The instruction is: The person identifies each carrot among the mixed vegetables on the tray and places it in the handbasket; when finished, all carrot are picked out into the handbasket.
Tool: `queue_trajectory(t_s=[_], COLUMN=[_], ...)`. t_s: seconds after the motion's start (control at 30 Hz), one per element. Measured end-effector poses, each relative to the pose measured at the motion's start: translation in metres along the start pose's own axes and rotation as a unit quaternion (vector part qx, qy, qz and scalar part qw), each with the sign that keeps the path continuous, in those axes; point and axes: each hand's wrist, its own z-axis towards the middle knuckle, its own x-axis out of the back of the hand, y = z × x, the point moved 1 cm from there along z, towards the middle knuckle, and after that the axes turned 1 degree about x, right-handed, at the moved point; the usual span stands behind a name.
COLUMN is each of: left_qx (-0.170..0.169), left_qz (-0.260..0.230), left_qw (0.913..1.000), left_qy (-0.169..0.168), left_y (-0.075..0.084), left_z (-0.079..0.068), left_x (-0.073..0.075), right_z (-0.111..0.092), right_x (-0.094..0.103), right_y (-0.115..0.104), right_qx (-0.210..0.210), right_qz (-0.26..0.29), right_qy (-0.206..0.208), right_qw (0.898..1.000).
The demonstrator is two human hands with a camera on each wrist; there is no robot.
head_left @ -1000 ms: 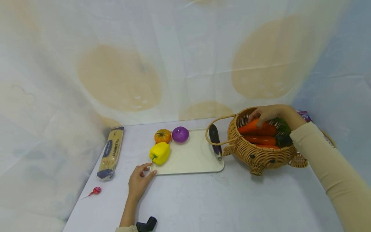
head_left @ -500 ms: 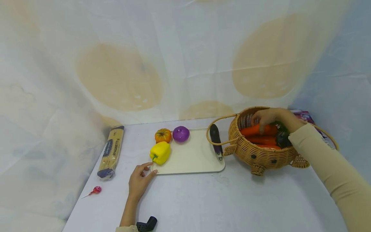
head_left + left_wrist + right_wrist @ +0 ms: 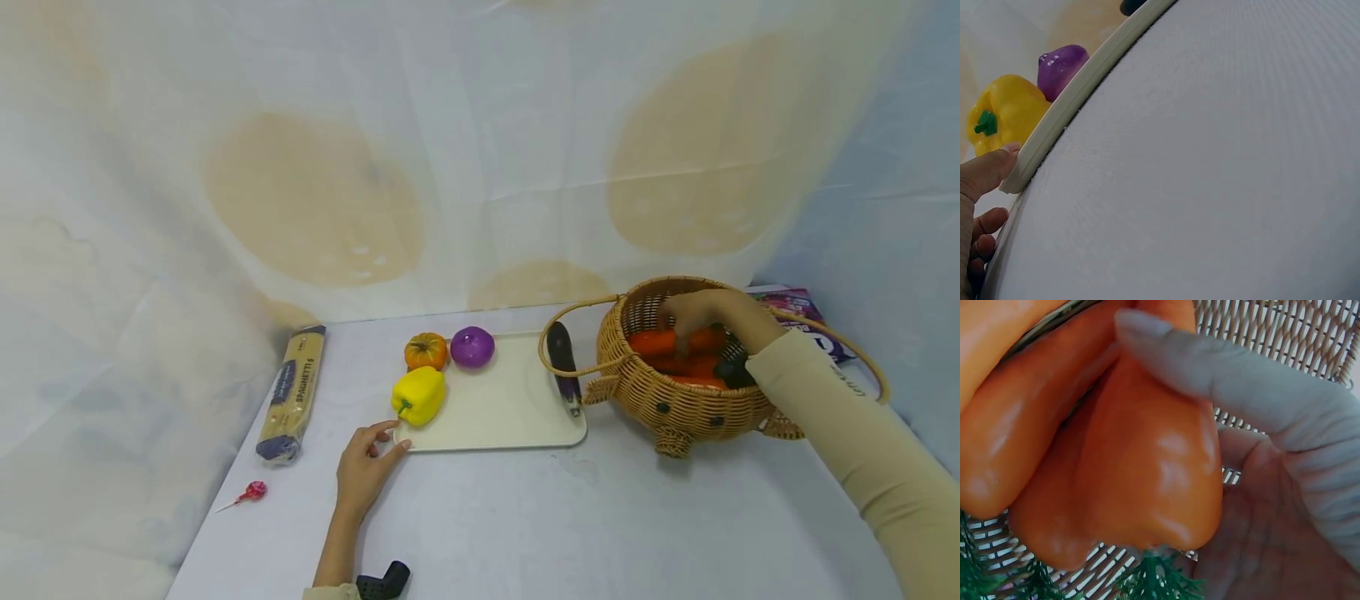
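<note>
My left hand holds the near left corner of the cream tray, thumb at the front edge and index finger at the left side. Right by those fingers lies a yellow bell pepper; behind it are a small orange pumpkin and a purple onion. A dark eggplant lies along the tray's right side. My right hand is inside the wicker basket, its thumb across an orange carrot with green leaves and its fingers behind. More carrots lie beside that one.
The basket has arched handles on both sides, the left one overhanging the tray by the eggplant. A purple packet lies behind the basket. At the left are a spaghetti pack and a red lollipop.
My right hand has gone lower into the basket with the carrot. More of the purple packet behind shows. My left hand stays at the tray corner.
</note>
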Motion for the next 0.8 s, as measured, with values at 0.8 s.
queue_trajectory(t_s=[0.8], left_qx=[0.029], left_qz=[0.004], left_qw=[0.9994], left_qy=[-0.021], left_y=[-0.006], left_z=[-0.003], left_x=[-0.001], right_z=[0.016], right_x=[-0.008], right_y=[-0.001], right_qx=[0.012], right_qz=[0.000], right_qy=[-0.078], right_qw=[0.997])
